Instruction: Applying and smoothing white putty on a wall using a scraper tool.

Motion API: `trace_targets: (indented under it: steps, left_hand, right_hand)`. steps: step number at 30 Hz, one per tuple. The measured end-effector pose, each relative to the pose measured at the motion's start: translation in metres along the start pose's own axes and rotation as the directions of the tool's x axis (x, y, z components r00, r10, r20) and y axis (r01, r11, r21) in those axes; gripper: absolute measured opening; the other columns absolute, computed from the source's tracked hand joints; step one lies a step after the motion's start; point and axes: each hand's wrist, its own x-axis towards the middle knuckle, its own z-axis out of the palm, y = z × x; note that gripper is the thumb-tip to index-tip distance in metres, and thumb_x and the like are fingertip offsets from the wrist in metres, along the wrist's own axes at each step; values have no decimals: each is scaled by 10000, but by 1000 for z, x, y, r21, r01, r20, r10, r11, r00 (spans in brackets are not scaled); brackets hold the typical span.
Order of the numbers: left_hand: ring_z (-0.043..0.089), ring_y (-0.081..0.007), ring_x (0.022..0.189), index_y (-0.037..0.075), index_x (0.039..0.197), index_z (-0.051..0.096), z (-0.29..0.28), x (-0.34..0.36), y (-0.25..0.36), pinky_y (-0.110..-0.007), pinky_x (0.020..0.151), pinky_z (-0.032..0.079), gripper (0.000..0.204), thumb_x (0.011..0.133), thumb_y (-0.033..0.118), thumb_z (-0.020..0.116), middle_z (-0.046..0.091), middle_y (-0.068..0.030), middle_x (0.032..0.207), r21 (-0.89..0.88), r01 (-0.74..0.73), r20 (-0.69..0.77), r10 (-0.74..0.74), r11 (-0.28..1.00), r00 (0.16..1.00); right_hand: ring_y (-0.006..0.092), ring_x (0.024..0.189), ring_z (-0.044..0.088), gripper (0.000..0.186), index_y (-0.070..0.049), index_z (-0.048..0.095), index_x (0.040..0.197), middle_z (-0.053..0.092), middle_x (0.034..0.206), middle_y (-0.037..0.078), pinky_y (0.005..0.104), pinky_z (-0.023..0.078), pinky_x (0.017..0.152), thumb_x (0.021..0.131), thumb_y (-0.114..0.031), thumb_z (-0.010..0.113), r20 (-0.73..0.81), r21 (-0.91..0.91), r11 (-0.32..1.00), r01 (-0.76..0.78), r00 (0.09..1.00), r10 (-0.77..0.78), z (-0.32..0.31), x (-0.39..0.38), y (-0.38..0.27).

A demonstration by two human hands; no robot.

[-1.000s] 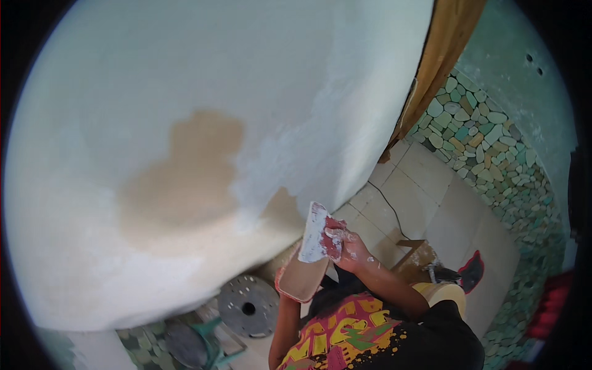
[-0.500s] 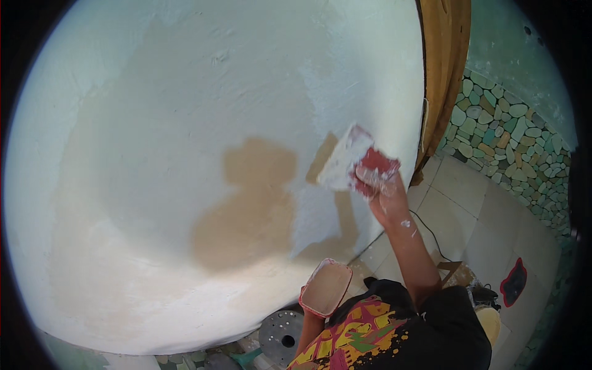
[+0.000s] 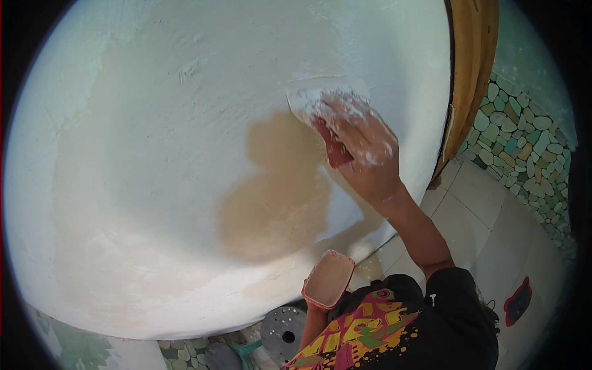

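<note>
My right hand (image 3: pixel 367 151) is closed on a putty scraper (image 3: pixel 333 143) with a red grip, its broad blade smeared with white paste and against the curved white wall (image 3: pixel 154 123). White smears cover my fingers. Low by my body, my left hand (image 3: pixel 316 305) grips a shallow rectangular beige tray (image 3: pixel 328 279) with a red edge. My shadow falls on the wall below and left of the scraper.
A wooden frame (image 3: pixel 478 55) borders the wall at right, beside pebble tiling (image 3: pixel 523 145) and pale floor tiles (image 3: pixel 468 228). A grey disc with holes (image 3: pixel 277 336) and a green stool-like object (image 3: pixel 243 354) are below. A red-edged dark object (image 3: pixel 518 299) lies at right.
My right hand has risen from beside the tray, carrying the scraper up to the wall. The tray stays low in my left hand, and the view has shifted.
</note>
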Motion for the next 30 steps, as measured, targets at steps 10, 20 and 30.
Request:
trace_targets:
  steps: [10, 20, 30]
  left_hand:
    - [449, -378, 1439, 64, 1531, 441, 19, 17, -6, -535, 1188, 383, 610, 1035, 416, 402, 477, -151, 1557, 6, 53, 103, -53, 999, 993]
    - [442, -387, 1448, 34, 1529, 443, 33, 27, -11, -539, 1194, 375, 649, 992, 397, 412, 472, -162, 1563, -3, 83, 130, -82, 997, 988]
    - [483, -402, 1413, 48, 1530, 446, 40, 28, -12, -518, 1156, 430, 607, 1015, 356, 354, 495, -158, 1542, -136, 227, 129, -210, 964, 969]
  right_hand:
    - [346, 1124, 696, 525, -52, 725, 1223, 723, 1242, 116, 425, 574, 938, 721, 100, 726, 9, 22, 999, -35, 999, 35, -8, 14, 5]
    - [319, 1076, 700, 552, -102, 723, 1228, 726, 1192, 93, 405, 598, 881, 687, -92, 832, -54, -124, 990, 63, 996, -70, 2, 31, 19]
    - [307, 1055, 723, 452, -66, 741, 1195, 741, 1188, 110, 393, 606, 884, 758, 39, 796, -41, -91, 996, 24, 999, -28, 1, 36, 0]
